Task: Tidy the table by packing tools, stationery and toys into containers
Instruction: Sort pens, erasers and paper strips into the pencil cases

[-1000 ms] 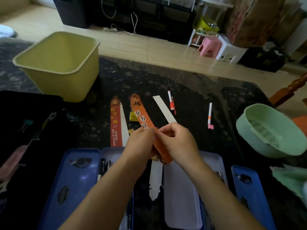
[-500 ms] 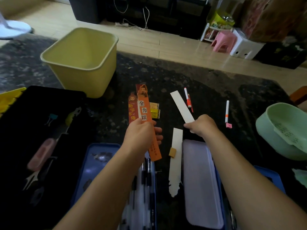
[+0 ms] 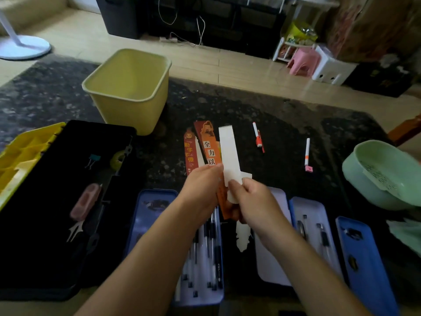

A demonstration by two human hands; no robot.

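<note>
My left hand (image 3: 201, 185) grips an orange bookmark (image 3: 209, 144) with Chinese characters, held upright above the table. My right hand (image 3: 250, 201) pinches a white paper strip (image 3: 229, 153) and lays it against the orange bookmark. A red bookmark (image 3: 189, 151) lies flat on the dark table just left of them. Another white strip (image 3: 242, 238) lies below my hands. Two open blue pencil tins sit near me: the left one (image 3: 155, 201) holds several pens, the right one (image 3: 319, 226) a few pens.
A yellow bin (image 3: 129, 87) stands at the back left. An open black toolbox (image 3: 57, 201) with a yellow tray (image 3: 20, 151) is at the left. Two markers (image 3: 257, 137) (image 3: 307, 153) lie on the table. A green basket (image 3: 382, 174) sits at the right.
My right hand picked the white strip off the table and brought it left against the orange bookmark in my left hand. The camera view shifted left.
</note>
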